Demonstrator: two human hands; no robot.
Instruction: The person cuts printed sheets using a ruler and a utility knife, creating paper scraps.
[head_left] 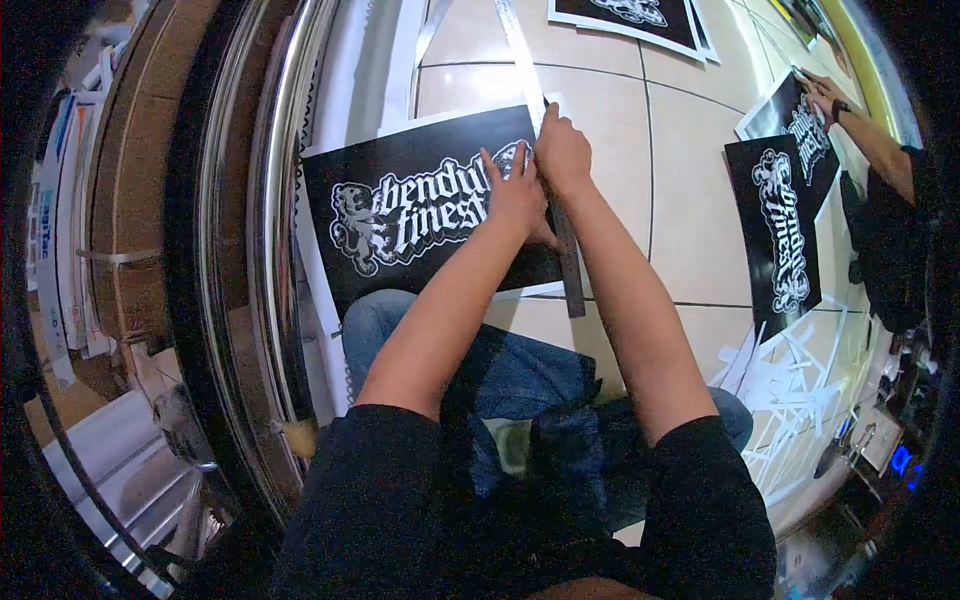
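Observation:
A black printed sheet [415, 250] with white gothic lettering and a lion figure lies on the tiled floor in front of my knees. Across its right end runs a long metal ruler [572, 280], bright at the far end and dark near me. My left hand [518, 195] lies on the print with its fingers spread, the thumb reaching to the ruler. Just right of it, my right hand [562, 152] is closed at the ruler's edge, the index finger pointing forward. Whatever it grips is hidden by the fingers.
At the right, another person's hands [825, 95] rest on similar black prints [775, 220]. Thin white paper strips [790, 390] are heaped below these. More prints [640, 25] lie at the far side. Metal rollers [285, 200] and cardboard boxes [140, 180] stand close on the left.

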